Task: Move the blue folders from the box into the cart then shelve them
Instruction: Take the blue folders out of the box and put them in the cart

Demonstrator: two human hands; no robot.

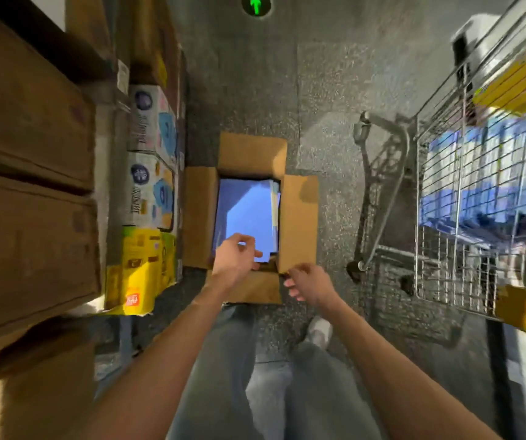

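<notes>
Centrally, flat blue folders (246, 211) lie stacked inside the brown cardboard box (298, 217) (flaps spread open). The left hand (233, 260) pinches the top folder's near edge. The right hand (307, 282), fingers loosely curled, holds nothing.

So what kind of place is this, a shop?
Probably a shop's stockroom or a warehouse aisle. Brown cartons are stacked on shelving at the left, a wire shopping cart stands at the right, and a green arrow marks the concrete floor.
</notes>
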